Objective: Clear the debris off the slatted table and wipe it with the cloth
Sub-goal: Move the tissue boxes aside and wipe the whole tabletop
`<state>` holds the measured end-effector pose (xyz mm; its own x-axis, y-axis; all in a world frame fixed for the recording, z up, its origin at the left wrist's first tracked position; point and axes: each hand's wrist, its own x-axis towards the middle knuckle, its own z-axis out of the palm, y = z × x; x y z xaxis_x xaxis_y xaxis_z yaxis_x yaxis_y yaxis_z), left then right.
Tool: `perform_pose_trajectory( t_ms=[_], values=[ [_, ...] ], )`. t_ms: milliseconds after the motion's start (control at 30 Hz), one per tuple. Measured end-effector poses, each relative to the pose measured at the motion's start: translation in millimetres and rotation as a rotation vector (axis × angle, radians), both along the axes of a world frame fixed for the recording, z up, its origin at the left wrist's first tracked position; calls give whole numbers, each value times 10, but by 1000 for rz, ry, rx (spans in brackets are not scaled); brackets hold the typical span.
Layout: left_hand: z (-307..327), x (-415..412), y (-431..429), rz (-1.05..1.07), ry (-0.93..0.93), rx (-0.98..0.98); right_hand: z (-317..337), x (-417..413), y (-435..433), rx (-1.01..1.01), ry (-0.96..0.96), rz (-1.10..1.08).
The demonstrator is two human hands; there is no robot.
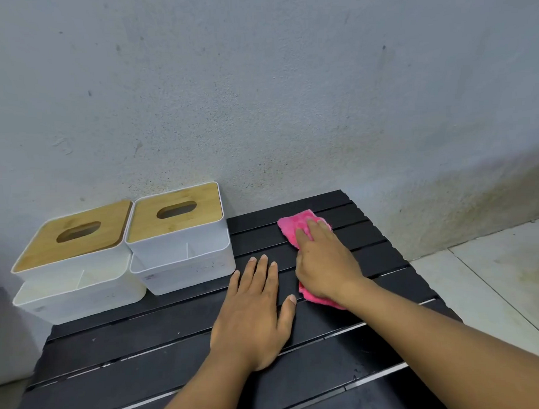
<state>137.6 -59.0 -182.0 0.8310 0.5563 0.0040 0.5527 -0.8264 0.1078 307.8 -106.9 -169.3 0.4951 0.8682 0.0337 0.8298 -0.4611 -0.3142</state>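
**Right hand presses the pink cloth on the black slatted table**

The right hand lies on top of the pink cloth, at the far right part of the slatted table. Its fingers are laid out almost straight on the fabric and press it down to the slats; they are not closed around it. The cloth is folded or crumpled (I cannot tell which). One end shows beyond the fingertips, toward the wall, and the other end shows under the wrist.

The left hand rests flat on the table, near the middle, palm down and with the fingers straight and a little spread. It holds nothing. Its thumb tip is just beside the near end of the cloth; whether it touches the cloth, I cannot tell. The two hands are side by side and do not touch.

On the far left part of the table stand two white tissue boxes with wooden lids, the left box and the right box, touching or almost touching each other. Each lid has an oval opening. The right box stands against the wall.

A few tiny pale specks show on the slats at the left; they are too small to identify. To the right of the table a light tiled floor is visible.
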Motion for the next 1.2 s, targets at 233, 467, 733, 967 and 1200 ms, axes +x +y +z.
perform_pose_trajectory(
  t_ms=[233,467,733,967,1200],
  values=[
    [12,-6,-8,6,-10,-7,175,349,341,56,86,-164],
    [20,-10,-2,2,-18,-12,165,748,477,83,68,-188],
    [18,-22,3,1,-21,-17,196,729,381,122,82,-245],
    [-1,-16,17,0,-29,-14,122,656,18,173,99,-405],
    [-6,-7,14,1,-37,-9,47,426,-198,27,59,-440]
  ],
)
